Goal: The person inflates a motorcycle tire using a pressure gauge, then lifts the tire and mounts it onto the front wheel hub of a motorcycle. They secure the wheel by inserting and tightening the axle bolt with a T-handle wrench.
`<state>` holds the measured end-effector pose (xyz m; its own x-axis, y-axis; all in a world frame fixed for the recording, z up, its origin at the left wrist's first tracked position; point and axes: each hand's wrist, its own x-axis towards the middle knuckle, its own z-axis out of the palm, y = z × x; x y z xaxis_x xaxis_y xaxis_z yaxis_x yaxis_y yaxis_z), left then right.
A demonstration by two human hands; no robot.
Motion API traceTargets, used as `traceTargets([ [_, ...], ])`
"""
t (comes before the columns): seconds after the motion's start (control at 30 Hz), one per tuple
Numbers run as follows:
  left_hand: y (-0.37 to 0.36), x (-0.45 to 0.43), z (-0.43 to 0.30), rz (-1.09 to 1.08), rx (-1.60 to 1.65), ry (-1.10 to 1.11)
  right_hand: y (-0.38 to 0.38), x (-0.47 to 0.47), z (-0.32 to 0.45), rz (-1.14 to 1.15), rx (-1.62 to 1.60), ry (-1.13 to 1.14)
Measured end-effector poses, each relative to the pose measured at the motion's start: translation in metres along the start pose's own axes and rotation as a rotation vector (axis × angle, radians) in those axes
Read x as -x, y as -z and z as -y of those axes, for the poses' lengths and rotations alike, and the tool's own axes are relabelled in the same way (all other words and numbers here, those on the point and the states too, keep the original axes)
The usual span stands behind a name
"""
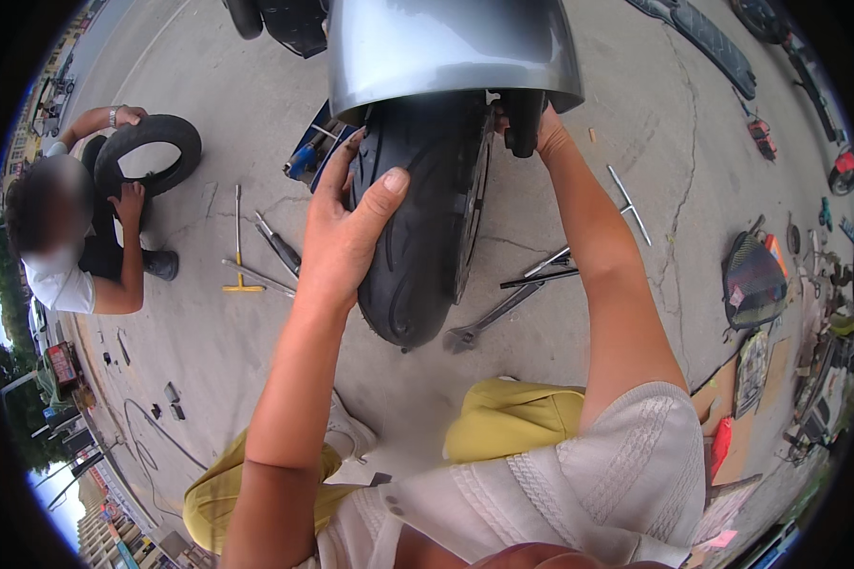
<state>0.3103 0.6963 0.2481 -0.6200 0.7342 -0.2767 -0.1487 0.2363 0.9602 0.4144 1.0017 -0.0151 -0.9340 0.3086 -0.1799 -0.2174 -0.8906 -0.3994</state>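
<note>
Before me stands a scooter's wheel with a black tyre [423, 263], under a glossy silver-grey fender [455, 57]. My left hand [349, 220] grips the tyre's left side, its thumb on the tread and its fingers around the far sidewall. On the other side, my right hand [551, 134] reaches behind a black fork leg [524, 128] near the wheel's hub. Its fingers are mostly hidden there, so what they hold cannot be seen. An adjustable wrench [494, 318] lies on the concrete just right of the tyre.
At left a crouching person [64, 270] holds a loose tyre [185, 153]. A yellow-handled T-wrench [239, 263], a pry tool [279, 245] and a blue toolbox [306, 160] lie left of the wheel. Another T-wrench [628, 205] and metal bars [544, 267] lie right.
</note>
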Motion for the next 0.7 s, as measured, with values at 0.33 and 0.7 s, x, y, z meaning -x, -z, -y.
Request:
traceTargets([
  [0.33,0.003,0.000,0.008,0.077,0.010,-0.105,-0.023,0.037,0.013,-0.287,0.401,0.205],
  [0.7,0.013,-0.006,0.017,0.049,-0.112,-0.129,-0.063,0.035,0.014,-0.245,0.076,0.200],
])
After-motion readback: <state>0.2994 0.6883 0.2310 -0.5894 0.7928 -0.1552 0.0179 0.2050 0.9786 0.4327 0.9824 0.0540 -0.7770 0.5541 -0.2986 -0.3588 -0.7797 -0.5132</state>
